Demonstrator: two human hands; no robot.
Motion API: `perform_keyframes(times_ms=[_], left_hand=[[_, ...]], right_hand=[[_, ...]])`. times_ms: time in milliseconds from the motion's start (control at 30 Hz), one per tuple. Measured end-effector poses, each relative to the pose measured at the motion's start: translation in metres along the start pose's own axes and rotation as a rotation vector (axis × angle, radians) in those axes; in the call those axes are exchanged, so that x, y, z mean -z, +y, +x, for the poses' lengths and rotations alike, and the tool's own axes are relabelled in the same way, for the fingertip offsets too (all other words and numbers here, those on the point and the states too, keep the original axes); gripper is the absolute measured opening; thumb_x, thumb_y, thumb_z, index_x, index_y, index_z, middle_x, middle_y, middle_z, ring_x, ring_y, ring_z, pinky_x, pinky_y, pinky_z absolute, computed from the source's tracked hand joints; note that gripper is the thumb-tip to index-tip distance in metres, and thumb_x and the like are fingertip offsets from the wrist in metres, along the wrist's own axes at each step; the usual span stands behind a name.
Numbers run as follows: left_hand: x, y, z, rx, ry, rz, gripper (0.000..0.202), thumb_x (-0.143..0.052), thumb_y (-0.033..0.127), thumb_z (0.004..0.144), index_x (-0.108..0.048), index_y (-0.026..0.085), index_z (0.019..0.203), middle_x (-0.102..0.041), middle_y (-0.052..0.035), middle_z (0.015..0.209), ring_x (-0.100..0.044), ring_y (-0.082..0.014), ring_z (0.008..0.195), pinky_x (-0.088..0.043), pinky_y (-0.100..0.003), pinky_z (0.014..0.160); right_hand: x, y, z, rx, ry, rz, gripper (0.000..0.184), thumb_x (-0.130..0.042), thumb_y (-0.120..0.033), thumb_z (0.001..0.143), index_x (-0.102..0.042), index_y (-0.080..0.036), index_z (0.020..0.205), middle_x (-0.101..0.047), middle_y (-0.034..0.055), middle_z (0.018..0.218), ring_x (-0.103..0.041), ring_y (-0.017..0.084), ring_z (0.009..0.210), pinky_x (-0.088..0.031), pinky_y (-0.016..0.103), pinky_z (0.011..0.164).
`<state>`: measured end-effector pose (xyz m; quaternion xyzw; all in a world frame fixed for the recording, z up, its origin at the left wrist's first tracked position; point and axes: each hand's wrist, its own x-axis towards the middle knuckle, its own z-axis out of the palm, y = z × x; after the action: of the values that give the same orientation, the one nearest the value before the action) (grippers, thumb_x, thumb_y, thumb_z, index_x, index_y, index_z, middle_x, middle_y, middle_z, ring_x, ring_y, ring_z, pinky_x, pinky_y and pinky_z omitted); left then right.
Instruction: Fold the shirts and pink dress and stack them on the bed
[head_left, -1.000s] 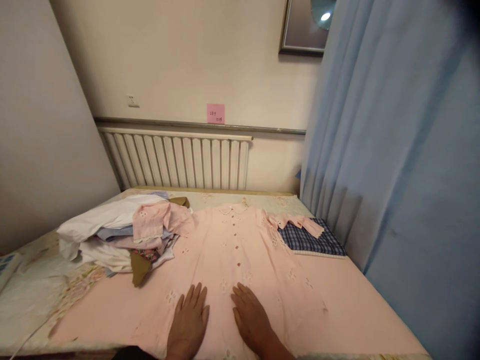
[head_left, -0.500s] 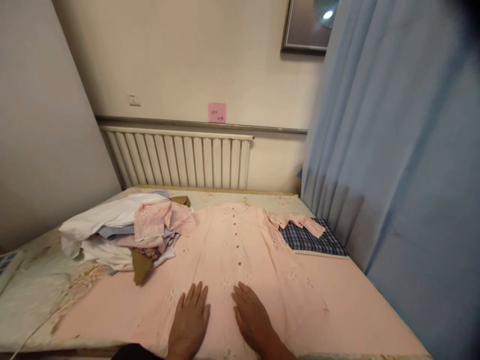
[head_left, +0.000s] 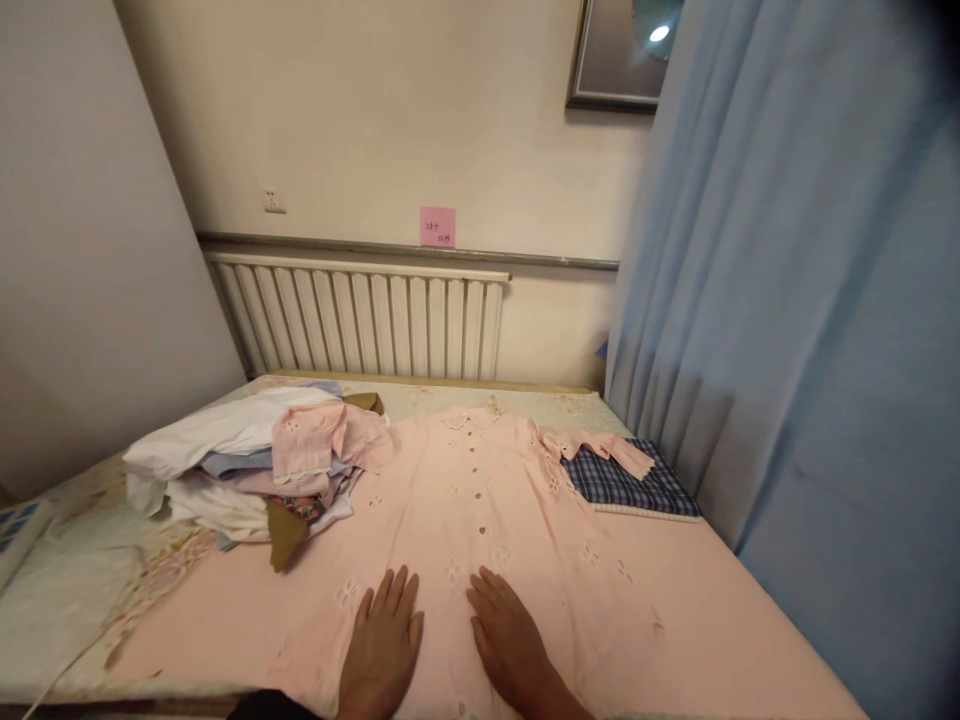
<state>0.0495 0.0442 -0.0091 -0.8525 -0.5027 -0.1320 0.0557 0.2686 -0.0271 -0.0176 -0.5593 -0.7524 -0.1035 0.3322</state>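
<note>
A pink buttoned blouse (head_left: 427,490) with cut-out flower patterns lies spread on a pink cloth (head_left: 720,610), its collar away from me. My left hand (head_left: 382,635) rests flat on the lower front, left of the button line, fingers stretched out. Right of that line, my right hand (head_left: 510,630) also lies flat on the fabric, palm down. Neither hand grips anything. One blouse sleeve reaches over a heap of clothes (head_left: 210,430) on the left; the other lies across a folded dark plaid cloth (head_left: 622,485) on the right.
A blue curtain (head_left: 787,300) hangs along the right side. Behind the bed's far edge stands a white radiator (head_left: 360,315), with a pink note (head_left: 437,227) above it. A pale panel (head_left: 97,250) rises at left. A cord (head_left: 67,668) runs over the near-left corner.
Both hands stay flat on the blouse in nearly the same place. The whole view has shifted very slightly; the clothes look unchanged.
</note>
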Motion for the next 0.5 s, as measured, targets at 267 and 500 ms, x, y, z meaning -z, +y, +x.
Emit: perform_keyframes(times_ms=[267,500], left_hand=[[-0.011,-0.005,0.001,0.003,0.001,-0.002,0.050,-0.033,0.037,0.090,-0.047,0.024,0.136,-0.042,-0.0045,0.145,-0.036,-0.0270,0.136,-0.028,-0.051,0.109],[-0.024,-0.011,0.004,-0.003,0.040,-0.007,0.049,-0.035,0.037,0.089,-0.049,0.024,0.135,-0.042,-0.0043,0.145,-0.037,-0.0276,0.135,-0.030,-0.052,0.109]], right_hand=[[-0.006,0.004,0.001,0.020,0.025,-0.016,0.038,-0.051,-0.014,0.085,-0.058,-0.022,0.121,-0.061,0.0043,0.127,-0.049,0.022,0.126,-0.045,0.041,0.105],[-0.004,0.003,0.005,-0.008,-0.040,-0.016,0.037,-0.053,-0.017,0.084,-0.058,-0.023,0.120,-0.060,0.0028,0.128,-0.049,0.022,0.126,-0.045,0.041,0.104]])
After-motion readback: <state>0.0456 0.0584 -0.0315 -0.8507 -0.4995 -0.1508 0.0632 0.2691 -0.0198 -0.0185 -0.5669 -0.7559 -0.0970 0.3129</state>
